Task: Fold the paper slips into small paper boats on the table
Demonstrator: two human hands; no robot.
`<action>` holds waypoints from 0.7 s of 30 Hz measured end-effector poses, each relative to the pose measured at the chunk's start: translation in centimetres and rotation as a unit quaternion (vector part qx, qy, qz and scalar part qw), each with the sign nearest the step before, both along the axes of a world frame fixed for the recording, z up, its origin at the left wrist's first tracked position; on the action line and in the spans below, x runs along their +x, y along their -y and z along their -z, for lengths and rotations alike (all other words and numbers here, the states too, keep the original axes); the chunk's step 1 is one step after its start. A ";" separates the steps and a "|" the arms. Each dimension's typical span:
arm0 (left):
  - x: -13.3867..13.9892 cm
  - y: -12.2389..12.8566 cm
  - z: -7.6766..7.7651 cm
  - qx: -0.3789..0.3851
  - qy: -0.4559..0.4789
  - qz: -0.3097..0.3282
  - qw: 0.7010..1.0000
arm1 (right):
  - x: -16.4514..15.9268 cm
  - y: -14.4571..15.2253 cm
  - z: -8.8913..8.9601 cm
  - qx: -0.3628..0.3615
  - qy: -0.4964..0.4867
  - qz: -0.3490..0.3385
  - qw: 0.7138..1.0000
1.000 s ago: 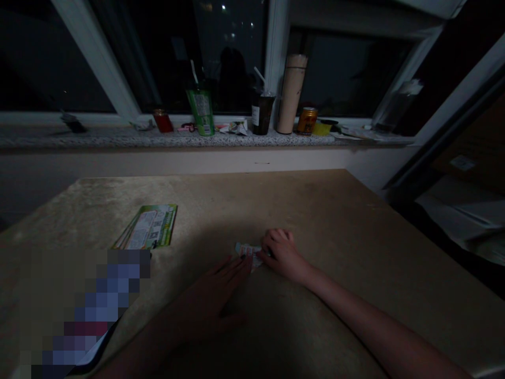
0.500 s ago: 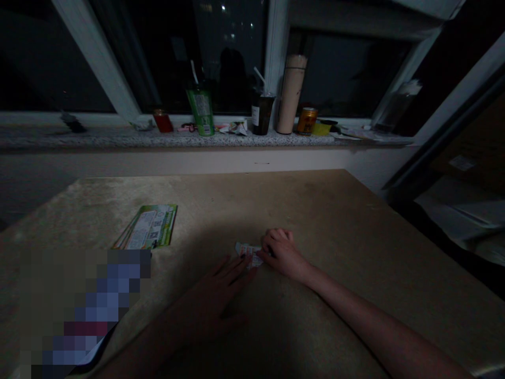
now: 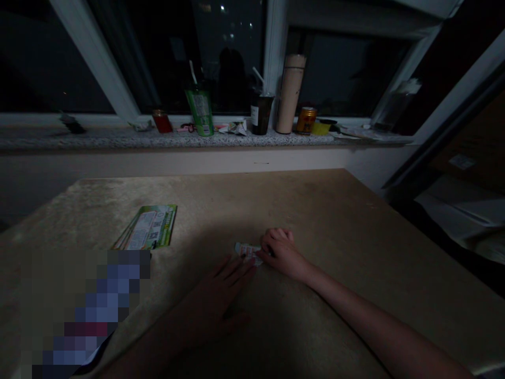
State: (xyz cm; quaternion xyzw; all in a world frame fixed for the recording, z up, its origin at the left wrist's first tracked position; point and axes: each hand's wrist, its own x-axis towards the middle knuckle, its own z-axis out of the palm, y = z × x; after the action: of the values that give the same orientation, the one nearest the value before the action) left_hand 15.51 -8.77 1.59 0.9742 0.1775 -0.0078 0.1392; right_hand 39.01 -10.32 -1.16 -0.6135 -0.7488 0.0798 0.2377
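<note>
A small, light piece of printed paper or wrapper (image 3: 246, 250) lies on the brown table (image 3: 315, 205). My left hand (image 3: 221, 289) is stretched out flat, palm down, its fingertips resting on the near edge of that piece. At its right end, my right hand (image 3: 283, 255) is closed, with curled fingers and the thumb side pressed against the piece. The curled fingers hide that end, and dim light blurs the print.
Several green printed packets or cards (image 3: 152, 226) lie fanned at left, above a pixelated flat object (image 3: 106, 300). Along the granite sill (image 3: 130, 139) stand a green cup (image 3: 200, 113), a dark cup (image 3: 261, 116), a pinkish flask (image 3: 291, 95) and an orange can (image 3: 306, 121).
Very little differs. My left fingers have shifted slightly on the printed piece, while my right hand stays in nearly the same place.
</note>
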 end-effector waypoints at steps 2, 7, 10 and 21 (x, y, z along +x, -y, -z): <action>0.1 0.1 -0.1 -0.005 0.001 -0.002 1.000 | 0.1 -0.1 0.0 -0.007 -0.001 0.004 1.000; 0.1 0.3 -0.2 -0.015 0.010 -0.013 1.000 | 0.5 -0.2 -0.7 -0.048 -0.025 -0.013 0.998; 0.1 0.4 -0.2 -0.019 0.018 -0.017 1.000 | 0.7 -0.3 -1.3 -0.074 -0.032 -0.019 0.997; 0.3 0.6 -0.4 -0.001 0.007 -0.018 1.000 | 0.9 -1.9 -2.7 -0.158 -0.025 -0.021 0.987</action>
State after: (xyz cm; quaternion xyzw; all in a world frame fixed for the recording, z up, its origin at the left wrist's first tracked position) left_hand 15.85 -9.33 2.00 0.9707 0.1941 0.0008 0.1418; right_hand 39.94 -8.38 1.56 -0.6249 -0.7337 0.2174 0.1549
